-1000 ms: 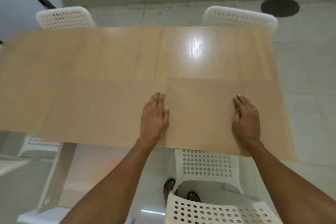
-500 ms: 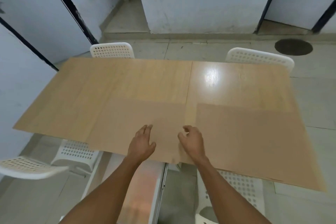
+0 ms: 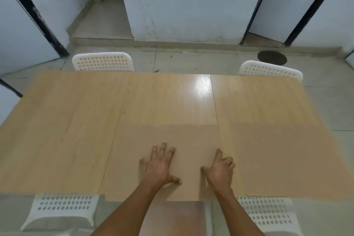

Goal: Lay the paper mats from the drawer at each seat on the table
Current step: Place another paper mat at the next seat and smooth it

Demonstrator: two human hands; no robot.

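Two brown paper mats lie side by side along the near edge of the light wooden table (image 3: 76, 121). The left mat (image 3: 172, 138) is in front of me and the right mat (image 3: 287, 159) lies flat by the near right seat, untouched. My left hand (image 3: 159, 166) presses flat on the left mat with fingers spread. At that mat's right edge rests my right hand (image 3: 220, 170), thumb out to the left and fingers half curled. Whether it grips the edge I cannot tell.
White perforated chairs stand at the far left (image 3: 102, 61), far right (image 3: 270, 71), near left (image 3: 63, 209) and near right (image 3: 268, 214). A dark round floor cover (image 3: 272, 57) lies behind the table. White walls with black frames close off the back.
Both hands left the right mat and moved left onto the left mat. My left hand went from loosely curled to flat and spread. The view lifted and shifted left.
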